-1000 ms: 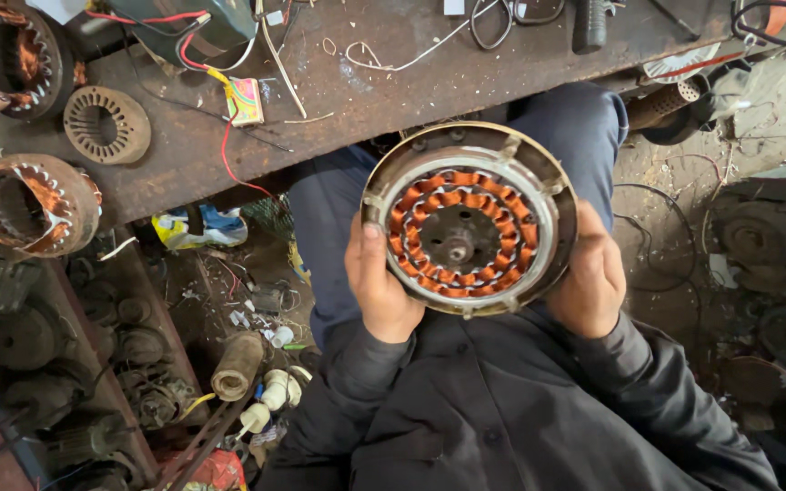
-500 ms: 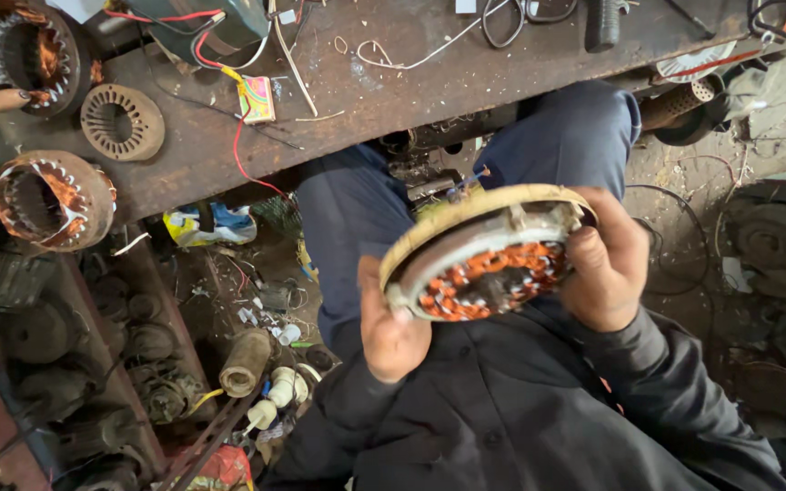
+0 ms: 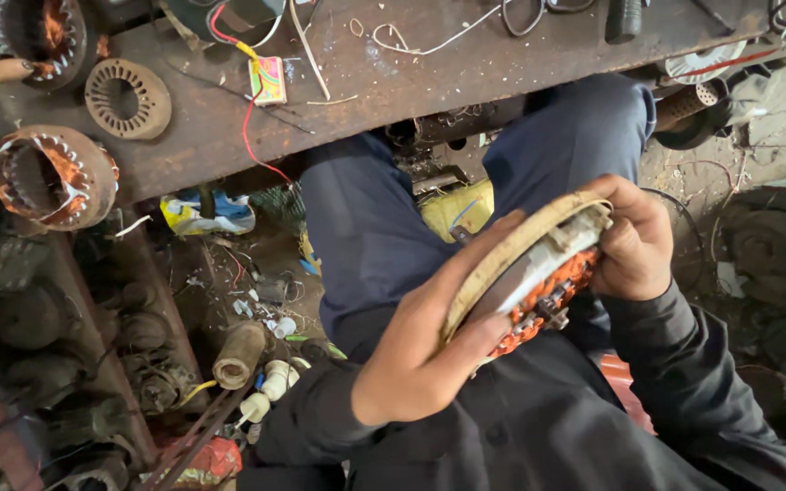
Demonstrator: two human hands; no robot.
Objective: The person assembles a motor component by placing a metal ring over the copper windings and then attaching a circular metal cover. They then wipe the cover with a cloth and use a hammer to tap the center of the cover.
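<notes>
Head view: I hold the wound motor stator (image 3: 529, 273), tilted edge-on above my lap, left hand (image 3: 420, 364) and right hand (image 3: 634, 241) with fingers clamped on opposite rims. I judge it heavy and rigid, its copper windings fragile; grip the rim only.

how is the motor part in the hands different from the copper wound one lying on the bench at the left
The held motor part is gripped by the left hand and right hand and tilted nearly edge-on; the wound ring on the bench lies apart from both hands with its open centre showing. The held one has a broad pale rim and bright orange coils; the bench one looks rusty and dull. Both are round with copper windings.
</notes>
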